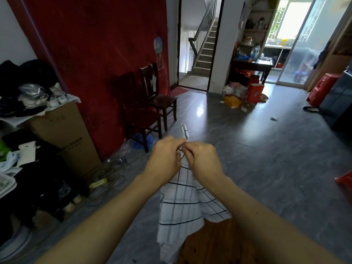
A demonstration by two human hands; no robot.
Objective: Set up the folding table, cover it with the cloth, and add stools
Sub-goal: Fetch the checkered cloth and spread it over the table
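Grey tiled floor [266, 149], red wall behind two dark chairs [144, 103], left hand [165, 157] and right hand [203, 159] raised together, both sets of fingertips [171, 141] pinching a corner of the checked cloth [182, 202], corner tip poking up above the fingers, the rest hanging between the forearms, lower end over the wooden table [215, 244] at its far-left edge.

The counter [215, 244] is cut off by the lower edge and partly covered by the cloth [181, 202]; the tips of the fingers [171, 140] gripping the cloth are hidden.
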